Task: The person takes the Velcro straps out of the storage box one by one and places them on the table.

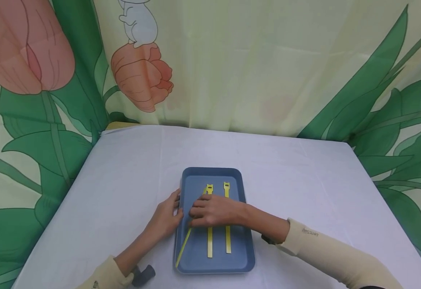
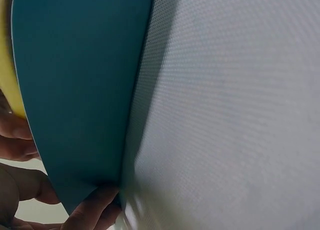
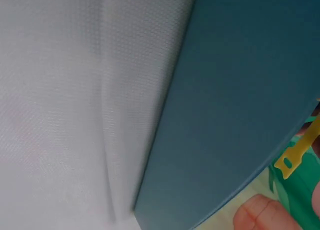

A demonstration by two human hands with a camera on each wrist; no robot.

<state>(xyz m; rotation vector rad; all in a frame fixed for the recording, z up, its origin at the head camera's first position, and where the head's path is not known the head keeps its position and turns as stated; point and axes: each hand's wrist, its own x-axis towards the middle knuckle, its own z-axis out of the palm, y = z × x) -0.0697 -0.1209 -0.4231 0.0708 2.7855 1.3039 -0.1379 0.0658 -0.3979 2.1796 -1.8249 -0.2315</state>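
Note:
A blue-grey tray (image 1: 217,268) lies on the white-covered table. Inside it, two yellow cable straps with slotted heads lie lengthwise: a middle strap (image 1: 209,243) and a right-hand strap (image 1: 227,241). My right hand (image 1: 215,210) reaches over both and pinches a third yellow strap (image 1: 183,247), which slants along the tray's left side. In the left wrist view, that yellow strap (image 2: 9,75) shows beside the curled fingers. My left hand (image 1: 165,218) holds the tray's left wall, with fingers (image 2: 95,207) against the outside and thumb at the rim. The pinching fingertips are partly hidden.
White cloth (image 1: 304,192) covers the table on all sides of the tray. A dark cylindrical object (image 1: 145,275) is near my left wrist. A curtain (image 1: 232,72) printed with flowers and leaves hangs behind the table.

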